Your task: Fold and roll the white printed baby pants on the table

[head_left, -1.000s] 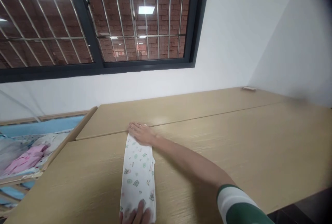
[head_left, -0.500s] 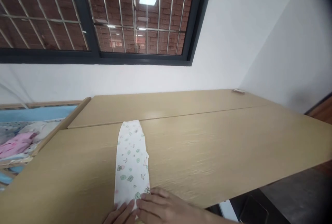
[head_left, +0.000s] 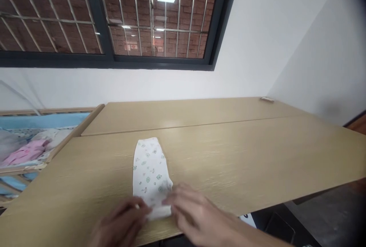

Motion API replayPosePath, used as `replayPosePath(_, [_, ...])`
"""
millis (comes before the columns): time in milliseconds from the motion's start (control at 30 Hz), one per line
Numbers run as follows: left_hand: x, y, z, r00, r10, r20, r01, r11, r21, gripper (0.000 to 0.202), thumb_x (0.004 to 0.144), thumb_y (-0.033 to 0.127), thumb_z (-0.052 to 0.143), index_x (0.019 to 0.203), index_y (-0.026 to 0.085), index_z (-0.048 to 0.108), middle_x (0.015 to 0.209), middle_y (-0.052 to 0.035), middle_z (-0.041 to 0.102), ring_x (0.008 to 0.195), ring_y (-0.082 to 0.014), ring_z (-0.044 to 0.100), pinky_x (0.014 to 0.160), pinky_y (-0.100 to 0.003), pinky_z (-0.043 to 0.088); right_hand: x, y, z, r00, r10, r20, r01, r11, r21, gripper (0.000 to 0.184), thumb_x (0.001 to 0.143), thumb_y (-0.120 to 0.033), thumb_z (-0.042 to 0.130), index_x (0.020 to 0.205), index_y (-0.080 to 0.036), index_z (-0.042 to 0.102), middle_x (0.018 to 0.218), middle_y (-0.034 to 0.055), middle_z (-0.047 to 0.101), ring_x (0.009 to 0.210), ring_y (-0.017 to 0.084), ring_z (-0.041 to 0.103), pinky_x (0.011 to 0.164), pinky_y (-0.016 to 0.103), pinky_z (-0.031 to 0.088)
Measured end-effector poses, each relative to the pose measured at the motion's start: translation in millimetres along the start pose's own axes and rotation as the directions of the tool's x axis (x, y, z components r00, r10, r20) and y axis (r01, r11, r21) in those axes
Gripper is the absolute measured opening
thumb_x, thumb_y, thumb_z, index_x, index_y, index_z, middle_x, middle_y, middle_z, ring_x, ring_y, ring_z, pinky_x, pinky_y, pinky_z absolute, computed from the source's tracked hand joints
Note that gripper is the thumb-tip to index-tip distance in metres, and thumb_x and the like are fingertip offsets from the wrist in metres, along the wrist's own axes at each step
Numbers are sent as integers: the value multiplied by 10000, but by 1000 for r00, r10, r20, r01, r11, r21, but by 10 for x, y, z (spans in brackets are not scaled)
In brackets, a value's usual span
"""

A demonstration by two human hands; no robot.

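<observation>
White baby pants (head_left: 150,167) with a small green and pink print lie folded lengthwise on the wooden tabletop (head_left: 246,155). Their near end is turned up into a short plain white fold. At the left corner of that fold, my left hand (head_left: 122,220) pinches the cloth, its fingers blurred by motion. My right hand (head_left: 191,209) has its fingers closed on the right side of the same fold. Part of the near edge is hidden behind the fingers.
A wooden crib (head_left: 88,121) with blue lining stands at the left, holding a pink cloth (head_left: 27,152). Behind the table is a white wall with a barred window (head_left: 160,18). A small flat object (head_left: 267,99) lies in the far right corner. Dark items sit below the near edge.
Both hands have gone from lying flat on the near end of the pants to gripping it. That end is now folded up and away from me, so the pants look shorter.
</observation>
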State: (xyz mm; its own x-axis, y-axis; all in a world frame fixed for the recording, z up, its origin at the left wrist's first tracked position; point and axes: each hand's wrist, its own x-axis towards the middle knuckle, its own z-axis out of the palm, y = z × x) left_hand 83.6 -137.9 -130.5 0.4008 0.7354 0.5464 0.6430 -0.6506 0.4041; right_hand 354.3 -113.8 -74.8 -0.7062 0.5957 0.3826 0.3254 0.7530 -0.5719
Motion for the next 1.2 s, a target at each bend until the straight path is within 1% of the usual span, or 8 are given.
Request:
replayPosePath(100, [608, -240, -194, 991, -68, -116, 61, 996, -62, 183, 977, 351, 566, 1062, 294, 717, 978, -12, 732, 910, -165, 702, 817, -234, 566, 518, 206, -210, 994, 97, -56, -92, 993, 72, 306, 971, -131, 468, 1224, -190, 630, 1144, 89, 646, 1037, 192, 623, 886, 344, 532])
replayPosePath(233, [1265, -773, -111, 931, -366, 3, 365, 929, 64, 275, 948, 411, 542, 1075, 239, 714, 1076, -42, 731, 977, -218, 668, 885, -320, 533, 1208, 942, -75, 962, 196, -190, -189, 981, 52, 250, 904, -106, 546, 1113, -180, 662, 1088, 74, 664, 971, 194, 622, 877, 350, 505])
replayPosePath(467, [1626, -1382, 390, 878, -478, 15, 464, 859, 215, 257, 936, 239, 482, 1054, 177, 702, 1114, -109, 727, 1024, -269, 663, 881, -373, 518, 1728, 1932, 339, 905, 363, -222, -367, 930, 24, 219, 838, -16, 534, 964, -154, 649, 943, 52, 687, 877, 181, 625, 828, 309, 489])
replayPosePath(633, [1390, -1048, 468, 920, -391, -16, 375, 871, 316, 377, 965, 238, 415, 1264, 113, 608, 1340, -195, 601, 1246, -350, 542, 1034, -500, 443, 1657, 1860, 279, 929, 307, -207, -319, 947, -29, 254, 938, -136, 530, 1176, -137, 615, 1217, 135, 636, 1128, 223, 590, 996, 370, 456])
replayPosePath(767, [765, -469, 628, 993, -117, -23, 115, 889, 443, 483, 980, 384, 445, 1365, 106, 530, 1400, -194, 566, 1320, -359, 495, 1073, -515, 435, 1500, 1364, 162, 999, -12, -33, 6, 985, -173, 435, 1028, -299, 460, 1434, -143, 468, 1469, 160, 502, 1380, 262, 440, 1158, 441, 335])
replayPosePath(933, [107, -180, 869, 999, 4, 52, -32, 833, 553, 389, 924, 501, 538, 1100, 204, 717, 1070, -137, 734, 1064, -356, 665, 903, -506, 556, 1242, 789, 357, 858, -328, 394, 369, 929, -31, 562, 991, -253, 522, 1533, -199, 380, 1574, 112, 411, 1445, 239, 399, 1191, 368, 325])
replayPosePath(1067, [70, -195, 882, 991, -34, 131, -36, 865, 501, 327, 940, 431, 503, 1085, 260, 741, 999, -110, 757, 888, -323, 713, 766, -490, 606, 1131, 822, 619, 791, -355, 498, 374, 925, 66, 554, 1020, -313, 498, 1548, -201, 375, 1574, 99, 409, 1468, 189, 359, 1226, 292, 252])
replayPosePath(1200, [152, -205, 845, 998, 25, 62, -55, 834, 548, 423, 934, 477, 509, 1104, 152, 720, 1084, -163, 734, 999, -361, 698, 832, -502, 607, 1246, 1190, 653, 814, -186, 551, 236, 972, -20, 550, 1066, -400, 384, 1561, -165, 354, 1617, 120, 303, 1524, 204, 215, 1253, 397, 175])
